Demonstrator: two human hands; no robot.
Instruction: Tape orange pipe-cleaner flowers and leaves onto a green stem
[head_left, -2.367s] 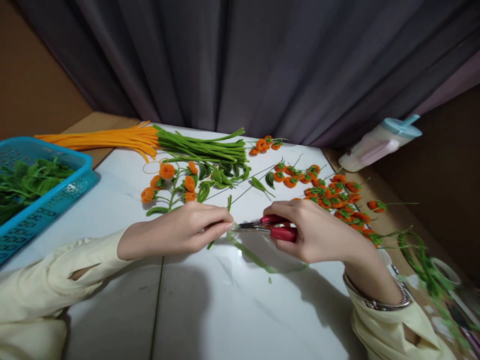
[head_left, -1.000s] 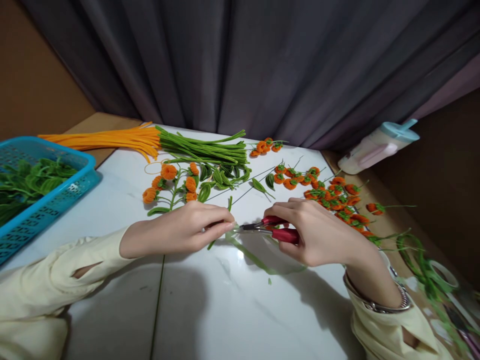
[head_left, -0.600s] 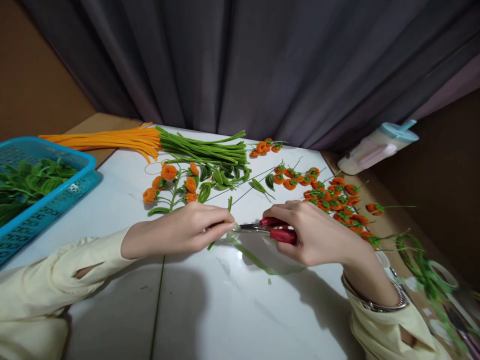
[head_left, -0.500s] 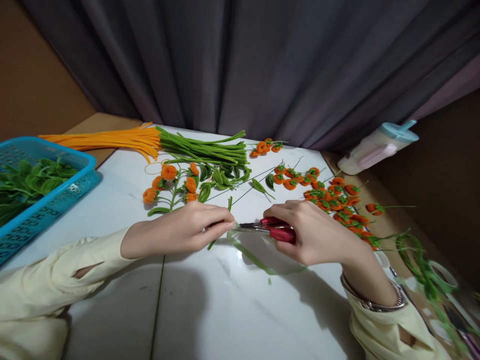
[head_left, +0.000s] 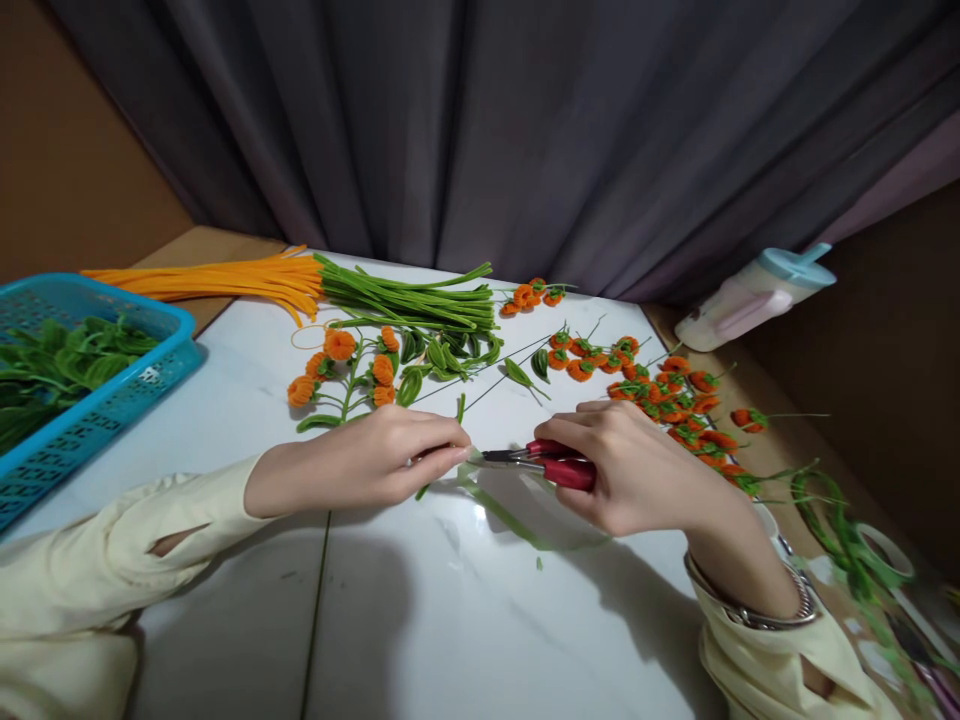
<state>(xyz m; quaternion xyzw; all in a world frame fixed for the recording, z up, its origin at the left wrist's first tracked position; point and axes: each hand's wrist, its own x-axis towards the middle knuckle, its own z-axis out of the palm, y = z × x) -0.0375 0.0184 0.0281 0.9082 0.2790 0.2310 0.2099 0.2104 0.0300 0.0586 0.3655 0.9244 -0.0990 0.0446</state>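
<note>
The left hand (head_left: 367,457) has its fingers closed on a green stem (head_left: 460,406), whose ends project above and below them. The right hand (head_left: 637,470) grips red-handled pliers (head_left: 570,472); the tips lie just beside the left fingertips. Green tape (head_left: 504,516) extends below the pliers over the table (head_left: 480,630).

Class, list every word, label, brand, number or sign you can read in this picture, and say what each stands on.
No text can be read anywhere in this picture.
Tumbler: a small dark mark low on its side, too blurred to tell whether it is print.
Red-handled pliers: no lettering legible.
Blue basket: a cut-out pattern, no lettering visible.
</note>
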